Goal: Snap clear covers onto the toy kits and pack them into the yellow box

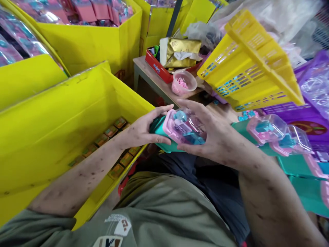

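A toy box (168, 132) with a teal base, a pink rim and a clear domed cover over blue and pink parts is held above my lap. My left hand (147, 128) wraps round its teal base, thumb and fingers on opposite sides. Around the clear cover at the other end, my right hand (205, 128) is closed with its fingers above and thumb below. Similar boxes (267, 128) with clear covers lie to the right of my right forearm.
At the left stands a yellow carton (77, 99) with rows of small boxes (110, 131) inside. Ahead, a bench (151, 77) bears a red tray (158, 70) and a tub (183, 83) of pink pieces. A yellow basket (246, 61) leans at the right.
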